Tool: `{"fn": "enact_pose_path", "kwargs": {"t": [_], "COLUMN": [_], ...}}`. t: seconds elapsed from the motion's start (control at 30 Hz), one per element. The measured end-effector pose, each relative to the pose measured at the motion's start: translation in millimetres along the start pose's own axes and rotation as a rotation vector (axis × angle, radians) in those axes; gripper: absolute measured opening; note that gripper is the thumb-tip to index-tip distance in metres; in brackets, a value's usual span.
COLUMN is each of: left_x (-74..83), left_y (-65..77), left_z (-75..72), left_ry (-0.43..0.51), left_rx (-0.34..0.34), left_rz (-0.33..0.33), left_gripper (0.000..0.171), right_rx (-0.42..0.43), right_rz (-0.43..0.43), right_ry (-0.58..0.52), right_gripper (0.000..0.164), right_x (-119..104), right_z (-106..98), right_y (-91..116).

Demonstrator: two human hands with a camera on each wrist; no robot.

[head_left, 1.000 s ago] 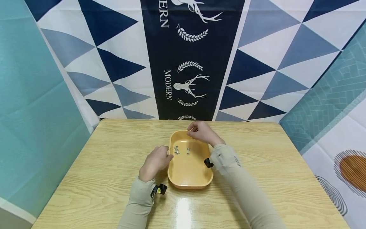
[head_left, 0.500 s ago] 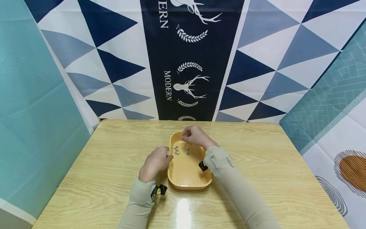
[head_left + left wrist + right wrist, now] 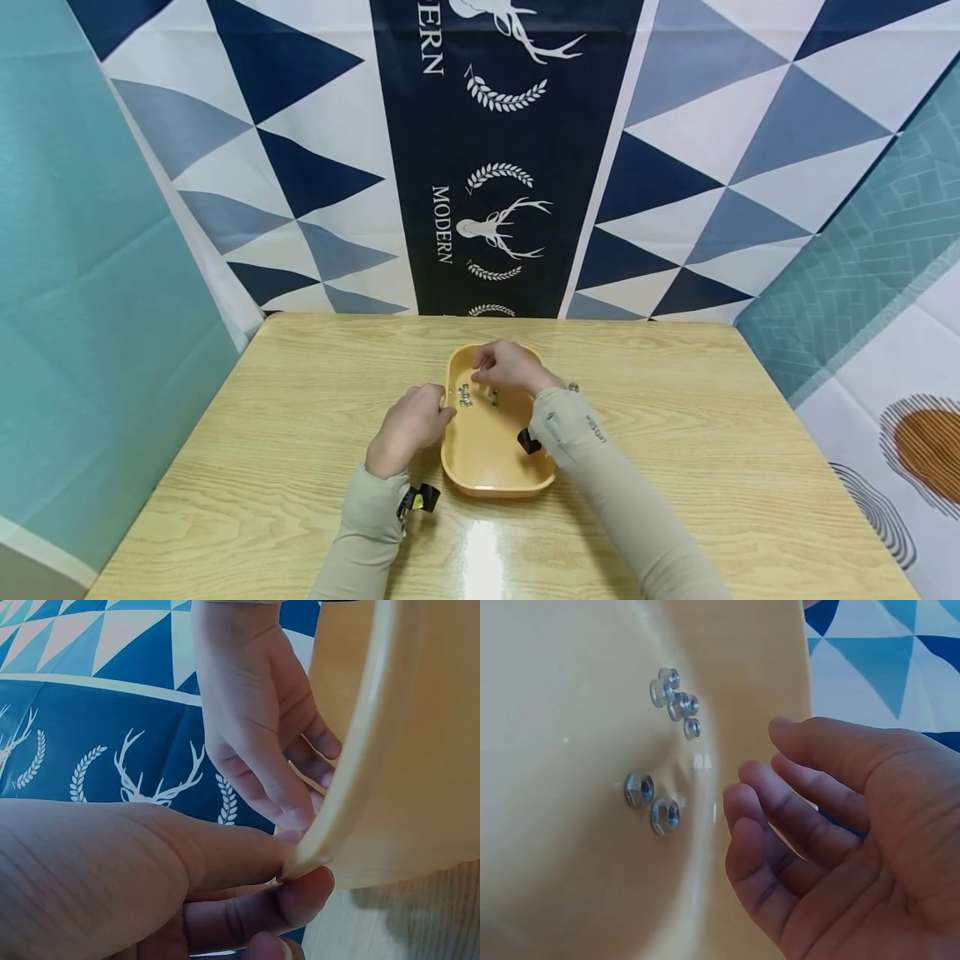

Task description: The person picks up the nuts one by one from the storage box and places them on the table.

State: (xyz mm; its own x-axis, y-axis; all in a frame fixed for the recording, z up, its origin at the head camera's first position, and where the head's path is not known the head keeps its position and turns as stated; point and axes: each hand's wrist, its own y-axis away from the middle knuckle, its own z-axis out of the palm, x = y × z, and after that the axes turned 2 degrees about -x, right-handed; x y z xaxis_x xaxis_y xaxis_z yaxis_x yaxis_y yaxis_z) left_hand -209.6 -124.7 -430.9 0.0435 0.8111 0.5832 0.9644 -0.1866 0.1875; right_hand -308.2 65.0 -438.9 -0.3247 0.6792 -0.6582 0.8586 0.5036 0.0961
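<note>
My left hand (image 3: 408, 422) pinches the left rim of a yellow plastic tray (image 3: 487, 467) between thumb and fingers; the left wrist view shows this grip on the rim (image 3: 330, 825) up close. My right hand (image 3: 512, 367) hovers over the far part of the tray, fingers loosely bent and the thumb apart from them, with nothing between them in the right wrist view. Just beyond its fingertips lie metal flange nuts on the tray floor: a cluster of several nuts (image 3: 679, 703) towards the left side and a pair of nuts (image 3: 652, 804) set apart.
A small shiny metal piece (image 3: 573, 387) lies on the wooden table (image 3: 675, 417), right of the tray beside my right wrist. Behind the table's far edge hangs a patterned cloth (image 3: 487, 167). A teal panel (image 3: 105, 292) stands along the left.
My right hand has come from the far right rim leftward and down, towards the nuts. The metal piece by the right wrist has come into view. My left hand keeps its place.
</note>
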Motion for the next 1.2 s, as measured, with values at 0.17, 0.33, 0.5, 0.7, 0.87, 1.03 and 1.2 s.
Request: {"fn": "enact_pose_path", "kwargs": {"t": [0.17, 0.33, 0.5, 0.7, 0.87, 1.03, 1.2], "left_x": [0.0, -0.2, -0.3, -0.1, 0.4, 0.6, 0.8], "left_y": [-0.2, 0.1, 0.0, 0.7, 0.8, 0.6, 1.0], "left_z": [-0.2, 0.4, 1.0, 0.4, 0.1, 0.8, 0.4], "left_ry": [-0.008, -0.019, -0.015, -0.015, -0.031, -0.034, -0.035], "left_rx": [-0.004, 0.004, 0.007, 0.004, 0.009, 0.005, 0.004], "left_rz": [0.000, 0.004, 0.009, 0.003, -0.001, -0.003, -0.003], "left_gripper": [0.021, 0.017, 0.015, 0.014, 0.013, 0.013, 0.015], "right_rx": [-0.041, -0.070, -0.081, -0.104, -0.123, -0.150, -0.141], "right_rz": [-0.024, -0.016, -0.030, -0.069, -0.090, -0.092, -0.098], "right_ry": [-0.037, -0.063, -0.034, 0.028, 0.070, 0.073, 0.093], "right_gripper": [0.014, 0.015, 0.013, 0.008, 0.007, 0.009, 0.009], "right_x": [-0.2, 1.1, 0.3, -1.3, -1.6, -0.5, 0.6], "right_z": [5.0, 11.3, 15.5, 20.5, 21.9, 23.1, 23.4], "right_y": [-2.1, -5.3, -7.3, -8.2, -7.9, -8.1, -8.2]}}
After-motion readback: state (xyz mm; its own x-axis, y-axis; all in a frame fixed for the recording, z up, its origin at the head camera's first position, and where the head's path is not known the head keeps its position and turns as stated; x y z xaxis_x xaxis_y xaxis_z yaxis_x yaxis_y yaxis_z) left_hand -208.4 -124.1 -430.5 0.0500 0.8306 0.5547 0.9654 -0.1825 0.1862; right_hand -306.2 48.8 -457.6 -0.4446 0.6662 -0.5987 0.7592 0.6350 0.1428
